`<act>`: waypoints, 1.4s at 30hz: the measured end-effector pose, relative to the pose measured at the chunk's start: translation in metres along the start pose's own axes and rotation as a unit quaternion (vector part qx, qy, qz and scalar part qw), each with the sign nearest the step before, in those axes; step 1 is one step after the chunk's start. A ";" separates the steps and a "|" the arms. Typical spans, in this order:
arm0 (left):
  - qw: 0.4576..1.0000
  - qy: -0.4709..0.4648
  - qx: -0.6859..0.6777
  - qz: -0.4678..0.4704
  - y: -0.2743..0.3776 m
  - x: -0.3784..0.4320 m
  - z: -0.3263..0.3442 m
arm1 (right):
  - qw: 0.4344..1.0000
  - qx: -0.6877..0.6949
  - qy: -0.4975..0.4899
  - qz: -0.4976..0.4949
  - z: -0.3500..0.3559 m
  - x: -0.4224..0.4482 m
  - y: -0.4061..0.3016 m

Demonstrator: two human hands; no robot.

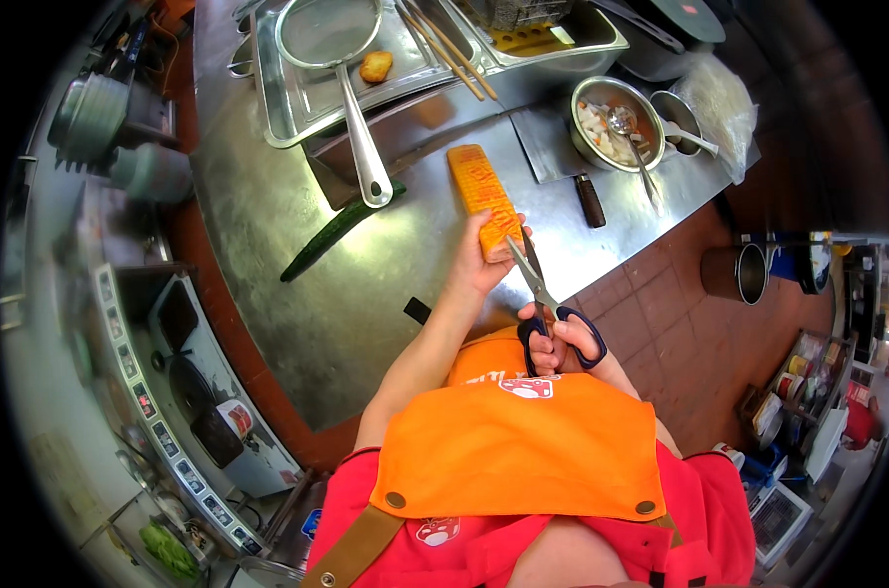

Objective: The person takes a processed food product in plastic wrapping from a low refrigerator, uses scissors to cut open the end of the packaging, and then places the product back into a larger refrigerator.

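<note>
My left hand (481, 268) grips the near end of a long orange plastic food package (481, 184) that bears red writing. In my right hand (558, 342) is a pair of scissors (538, 283) with dark blue handles, my fingers through the loops. Its blades are spread, with the tips at the near end of the package; whether they have cut into the film I cannot tell. A whole cucumber (327, 239) lies to the left on the steel table (268, 323). To the right of the package rests a cleaver (555, 147) with a dark wooden handle.
A strainer (352, 125) lies over a steel tray (283, 125) holding a browned food piece (376, 67); its handle overhangs the cucumber. Wooden chopsticks (452, 55) are beside it. Right, a steel bowl (583, 140) holds diced food and a spoon (644, 173), near a plastic bag (720, 110).
</note>
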State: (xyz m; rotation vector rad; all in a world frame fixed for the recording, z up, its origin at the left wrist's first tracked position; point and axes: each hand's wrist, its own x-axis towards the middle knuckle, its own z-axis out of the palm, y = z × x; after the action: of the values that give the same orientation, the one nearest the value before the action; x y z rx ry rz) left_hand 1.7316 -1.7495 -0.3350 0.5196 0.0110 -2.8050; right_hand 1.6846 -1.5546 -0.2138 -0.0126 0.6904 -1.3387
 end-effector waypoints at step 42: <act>0.996 0.081 0.034 -0.003 -0.014 0.004 -0.006 | 0.991 0.109 0.061 0.042 0.003 0.002 -0.014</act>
State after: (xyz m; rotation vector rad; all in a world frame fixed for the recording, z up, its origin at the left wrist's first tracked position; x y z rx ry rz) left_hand 1.7265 -1.7371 -0.3424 0.7644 -0.0487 -2.7685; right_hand 1.6737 -1.5619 -0.2065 0.2737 0.6369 -1.3358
